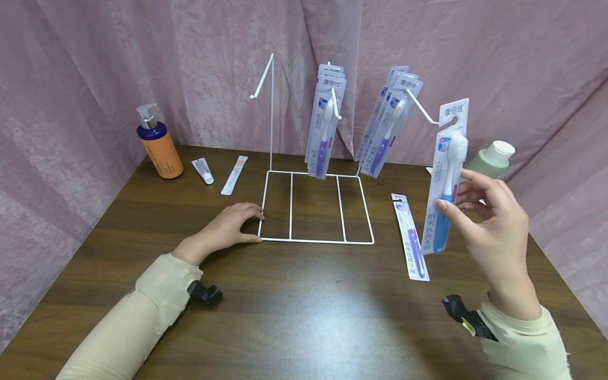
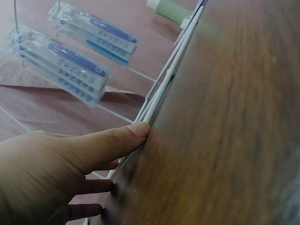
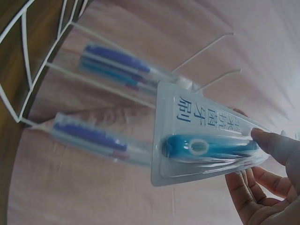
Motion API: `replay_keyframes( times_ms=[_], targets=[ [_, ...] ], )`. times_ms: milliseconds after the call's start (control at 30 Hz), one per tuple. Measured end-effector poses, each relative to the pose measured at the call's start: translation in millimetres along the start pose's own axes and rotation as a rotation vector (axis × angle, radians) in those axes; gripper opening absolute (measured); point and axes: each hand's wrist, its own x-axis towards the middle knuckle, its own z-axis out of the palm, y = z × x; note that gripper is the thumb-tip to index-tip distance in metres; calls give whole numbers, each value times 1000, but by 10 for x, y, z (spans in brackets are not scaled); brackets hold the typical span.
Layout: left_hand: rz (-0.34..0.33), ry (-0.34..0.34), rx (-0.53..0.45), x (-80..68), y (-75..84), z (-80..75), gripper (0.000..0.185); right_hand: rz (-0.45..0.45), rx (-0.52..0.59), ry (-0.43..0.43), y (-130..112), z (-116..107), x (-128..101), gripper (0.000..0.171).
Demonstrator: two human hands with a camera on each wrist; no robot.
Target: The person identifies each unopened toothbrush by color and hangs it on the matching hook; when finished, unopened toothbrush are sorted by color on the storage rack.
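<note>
My right hand (image 1: 499,227) pinches a packaged blue toothbrush (image 1: 442,179) between thumb and fingers, holding it upright above the table at the right. The notch near the pack's top is close to the tip of the rack's right hook (image 1: 423,108); whether they touch I cannot tell. At the left front corner of the white wire rack (image 1: 317,241), my left hand (image 1: 230,227) rests with thumb and fingertips against the base wires. Packaged purple toothbrushes (image 1: 328,126) hang on the middle hook, and more packs (image 1: 387,126) hang on the right hook. The left hook (image 1: 262,76) is bare.
Another packaged purple toothbrush (image 1: 410,237) lies on the table right of the rack. An orange pump bottle (image 1: 161,153), a small white tube (image 1: 202,170) and a slim white packet (image 1: 235,175) are at the left. A green bottle (image 1: 489,161) stands behind my right hand.
</note>
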Motion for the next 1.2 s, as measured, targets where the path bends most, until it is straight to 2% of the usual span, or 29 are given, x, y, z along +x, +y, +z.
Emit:
replay_keyframes(
  times_ms=[267, 667, 867, 1200],
  targets=[
    [-2, 4, 4, -7, 2, -10, 47, -78, 8, -75, -153, 241, 51, 54],
    [-5, -2, 15, -5, 2, -16, 46, -73, 21, -181, -251, 581, 124, 49],
    [-6, -1, 14, -8, -5, -15, 46, -79, 26, -178, -259, 749, 153, 50],
    [-5, -5, 18, -9, 29, -10, 47, -148, -50, -124, -263, 971, 182, 50]
  ],
)
